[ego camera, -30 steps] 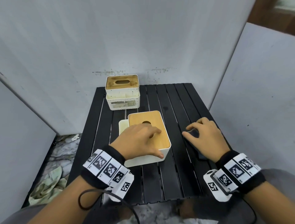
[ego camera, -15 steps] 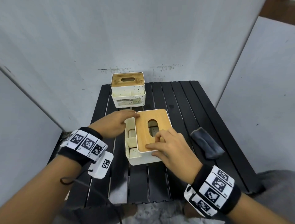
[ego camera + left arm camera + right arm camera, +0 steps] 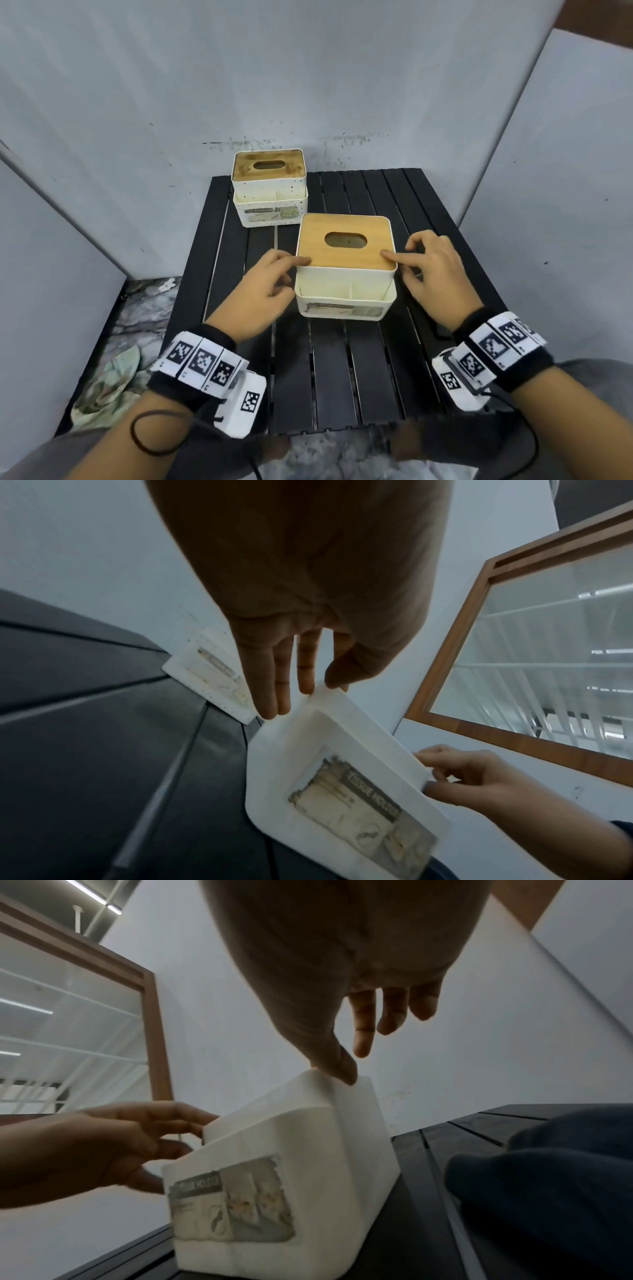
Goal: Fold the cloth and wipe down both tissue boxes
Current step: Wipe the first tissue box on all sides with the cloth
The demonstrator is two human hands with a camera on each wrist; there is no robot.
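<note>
The near tissue box (image 3: 346,294), white with a wooden lid and a front pocket, stands mid-table with its label toward me. My left hand (image 3: 291,270) touches its left side with straight fingers (image 3: 274,696), thumb on the lid's front-left corner. My right hand (image 3: 400,260) rests its thumb on the lid's front-right corner, the other fingers (image 3: 363,1037) hanging free beside the box. The dark grey cloth (image 3: 548,1177) lies on the table under my right wrist, mostly hidden in the head view. The second tissue box (image 3: 269,192) stands at the table's far left.
The black slatted table (image 3: 342,377) is boxed in by grey panels behind, left and right. A crumpled pale rag (image 3: 109,387) lies on the marble floor to the left. Bare slats stretch in front of the near box.
My right hand left the cloth and came to the near box. Both hands turned the box a quarter turn, so its pocket side faces me, and now sit at its left and right.
</note>
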